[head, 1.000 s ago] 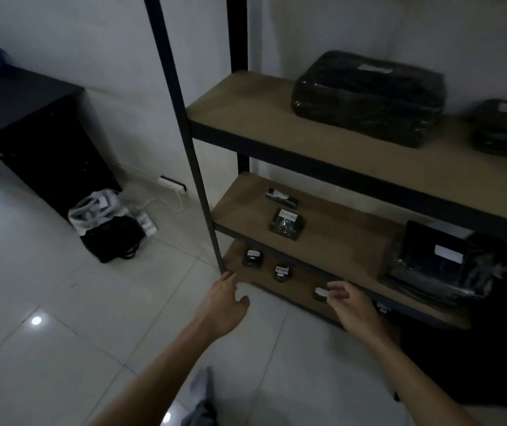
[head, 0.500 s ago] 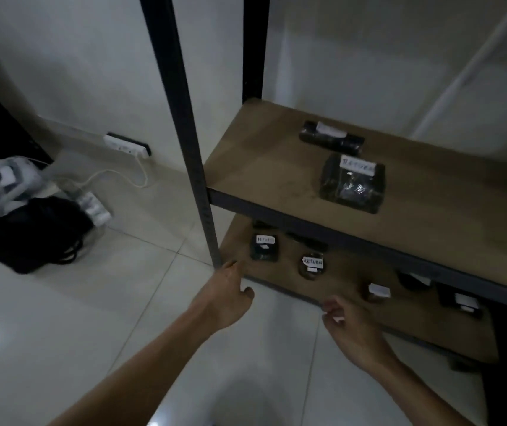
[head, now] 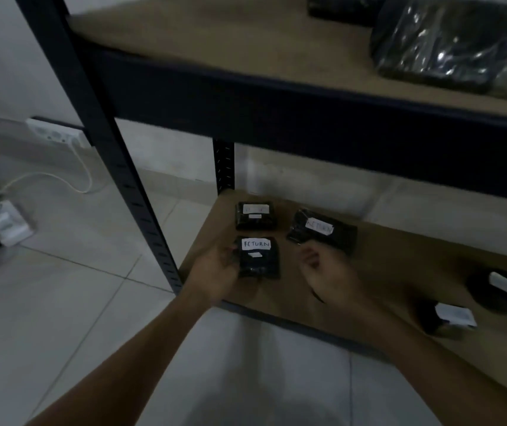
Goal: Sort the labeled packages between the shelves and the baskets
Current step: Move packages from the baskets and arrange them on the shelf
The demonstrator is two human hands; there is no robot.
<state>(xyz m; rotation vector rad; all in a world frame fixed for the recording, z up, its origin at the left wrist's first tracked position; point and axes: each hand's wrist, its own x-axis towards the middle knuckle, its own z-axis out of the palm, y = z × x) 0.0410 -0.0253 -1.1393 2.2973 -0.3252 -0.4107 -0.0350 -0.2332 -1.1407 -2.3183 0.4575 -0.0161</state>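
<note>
On the bottom shelf board [head: 378, 272] lie several small black wrapped packages with white labels. My left hand [head: 216, 273] grips the left edge of the nearest package [head: 259, 259], whose label reads RETURN. My right hand [head: 327, 273] hovers beside it with loosely curled fingers, holding nothing, just in front of a second RETURN package [head: 321, 230]. A third package [head: 255, 215] with a blurred label lies behind the first. Two more labelled packages [head: 447, 316] [head: 499, 290] lie at the right.
The dark front post of the rack [head: 117, 167] stands just left of my left hand. The shelf above [head: 246, 47] carries a large shiny wrapped package [head: 454, 47]. A power strip [head: 5, 226] and white cable [head: 61, 179] lie on the tiled floor at the left.
The view has dropped down to the bottom shelf. Both hands have moved forward over the shelf board; my left hand has taken hold of the near RETURN package.
</note>
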